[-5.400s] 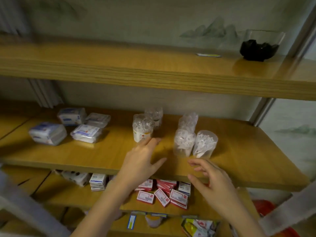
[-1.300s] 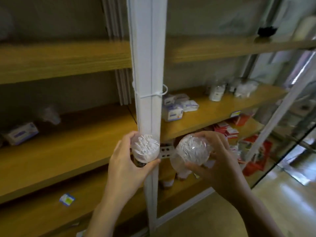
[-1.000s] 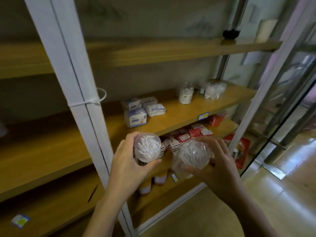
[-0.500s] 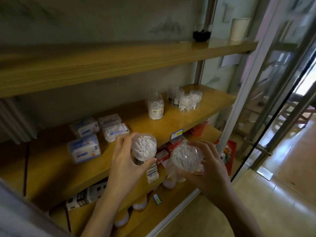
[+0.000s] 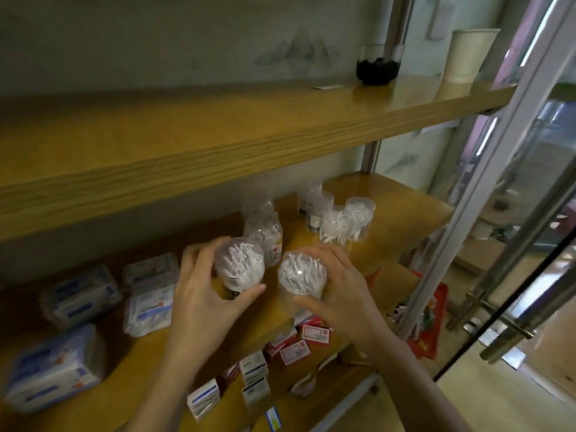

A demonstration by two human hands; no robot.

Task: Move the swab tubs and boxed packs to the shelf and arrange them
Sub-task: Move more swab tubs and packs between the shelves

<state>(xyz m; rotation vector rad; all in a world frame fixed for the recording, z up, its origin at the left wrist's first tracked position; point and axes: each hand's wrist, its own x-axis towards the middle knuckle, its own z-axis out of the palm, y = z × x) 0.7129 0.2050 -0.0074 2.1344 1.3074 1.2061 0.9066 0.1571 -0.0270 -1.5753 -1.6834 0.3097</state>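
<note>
left hand [image 5: 202, 304]: tub 1 [image 5: 240, 266] upright | right hand [image 5: 339, 294]: tub 2 [image 5: 300, 277] upright

Head camera, single view, worn on the head, facing forward and down, close to the middle shelf [image 5: 399, 201].
</note>
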